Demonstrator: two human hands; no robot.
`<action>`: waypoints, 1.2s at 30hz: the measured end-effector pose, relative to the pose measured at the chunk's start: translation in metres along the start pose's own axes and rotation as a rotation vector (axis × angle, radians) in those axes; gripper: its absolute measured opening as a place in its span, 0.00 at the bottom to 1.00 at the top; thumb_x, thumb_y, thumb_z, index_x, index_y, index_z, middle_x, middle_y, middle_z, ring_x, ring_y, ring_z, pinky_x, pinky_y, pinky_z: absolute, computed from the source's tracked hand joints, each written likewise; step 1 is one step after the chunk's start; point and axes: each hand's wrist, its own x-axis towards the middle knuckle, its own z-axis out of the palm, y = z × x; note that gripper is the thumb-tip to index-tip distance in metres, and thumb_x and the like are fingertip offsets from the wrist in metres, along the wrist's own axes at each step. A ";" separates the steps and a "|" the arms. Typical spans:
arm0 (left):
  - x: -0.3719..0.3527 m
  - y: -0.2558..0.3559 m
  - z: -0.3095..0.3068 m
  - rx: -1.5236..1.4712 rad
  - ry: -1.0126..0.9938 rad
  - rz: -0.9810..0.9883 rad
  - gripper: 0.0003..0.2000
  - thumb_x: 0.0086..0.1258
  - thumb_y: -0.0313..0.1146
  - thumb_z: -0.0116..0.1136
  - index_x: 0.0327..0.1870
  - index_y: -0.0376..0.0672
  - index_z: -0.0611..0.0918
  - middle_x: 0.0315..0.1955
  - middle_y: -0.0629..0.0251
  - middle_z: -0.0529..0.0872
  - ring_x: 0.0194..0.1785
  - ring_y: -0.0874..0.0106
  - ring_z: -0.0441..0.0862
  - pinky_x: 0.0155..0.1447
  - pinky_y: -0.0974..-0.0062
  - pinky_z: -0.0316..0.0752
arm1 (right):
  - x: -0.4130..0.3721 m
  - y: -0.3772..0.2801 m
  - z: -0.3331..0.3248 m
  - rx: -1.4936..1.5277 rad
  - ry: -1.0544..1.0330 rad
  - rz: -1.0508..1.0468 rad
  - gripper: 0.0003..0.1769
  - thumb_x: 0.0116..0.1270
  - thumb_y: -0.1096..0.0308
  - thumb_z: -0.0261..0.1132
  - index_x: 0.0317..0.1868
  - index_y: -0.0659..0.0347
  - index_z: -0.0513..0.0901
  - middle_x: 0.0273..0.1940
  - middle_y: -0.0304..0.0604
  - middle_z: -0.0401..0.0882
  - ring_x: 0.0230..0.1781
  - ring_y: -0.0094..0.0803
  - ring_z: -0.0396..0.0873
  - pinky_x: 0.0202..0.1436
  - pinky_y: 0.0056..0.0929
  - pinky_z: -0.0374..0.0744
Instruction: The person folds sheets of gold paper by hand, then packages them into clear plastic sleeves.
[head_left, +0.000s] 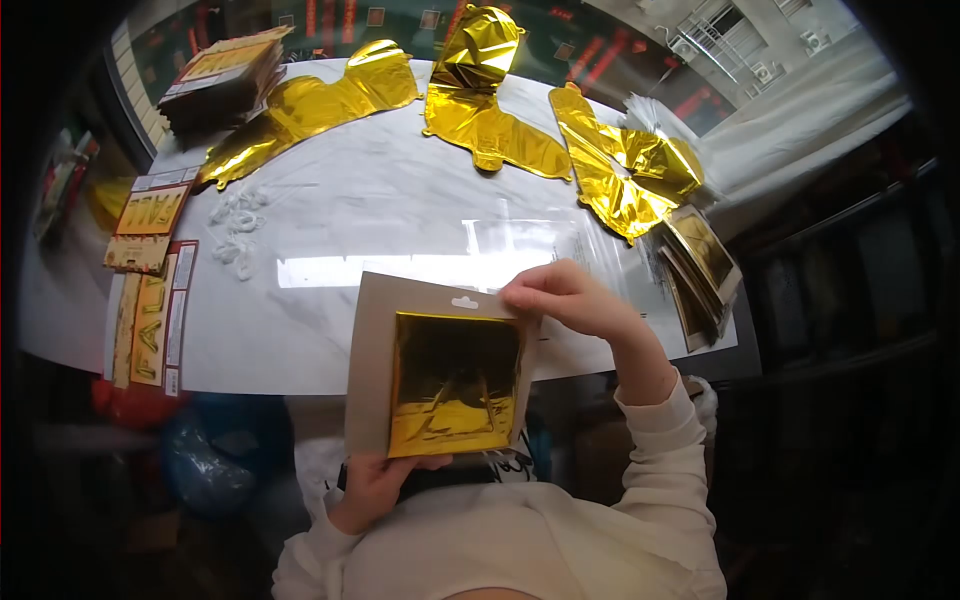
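Note:
A brown backing card (pixel 372 340) with a hang hole near its top edge is held up in front of my body. On its face lies a folded gold foil balloon (pixel 455 385), flat and square. My left hand (pixel 385 485) grips the card's lower edge from below, fingers partly hidden by it. At the upper right corner, the thumb and fingers of my right hand (pixel 560 295) pinch the card. Whether anything else sits behind the card is hidden.
Gold foil balloons (pixel 490 110) lie unfolded along the table's (pixel 330 220) far side. At left are a stack of printed cards (pixel 220 75), loose printed packages (pixel 150 310) and white ribbon coils (pixel 237 225). Folded foil packs (pixel 700 265) and clear plastic sleeves (pixel 590 260) lie at right.

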 end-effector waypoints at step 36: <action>-0.010 0.012 -0.003 0.009 0.055 -0.152 0.11 0.85 0.28 0.54 0.54 0.28 0.85 0.40 0.49 0.94 0.44 0.65 0.94 0.55 0.69 0.89 | 0.049 -0.017 0.022 0.320 -0.079 0.238 0.10 0.73 0.61 0.75 0.44 0.60 0.93 0.35 0.29 0.88 0.35 0.14 0.78 0.41 0.18 0.76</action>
